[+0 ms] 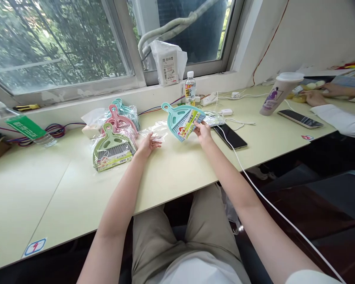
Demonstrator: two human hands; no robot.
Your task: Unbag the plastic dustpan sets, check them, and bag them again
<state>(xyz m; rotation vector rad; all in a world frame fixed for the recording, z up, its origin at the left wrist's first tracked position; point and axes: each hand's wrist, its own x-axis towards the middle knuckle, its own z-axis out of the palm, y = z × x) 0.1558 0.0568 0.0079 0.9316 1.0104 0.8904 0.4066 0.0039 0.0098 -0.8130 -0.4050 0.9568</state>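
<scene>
Right grip (203, 133) pinches the blue dustpan set (181, 120) by its edge over the worktop (168, 169), left grip (147, 146) loosely spread near clear plastic (159, 129); firm hold without creasing the label (189, 124) seems best.

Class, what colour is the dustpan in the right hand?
The dustpan is light turquoise; see head view.

This looked like a shared workroom: a long pale table (77, 205) ran beneath a window (56, 47), with coloured cables (59, 128) along its back edge and another person's hands (315, 98) farther down. Bagged dustpans (114, 142) lay grouped on top, and a drink bottle (190, 90), a lidded cup (279, 96) and phones (232, 138) shared the surface.
</scene>
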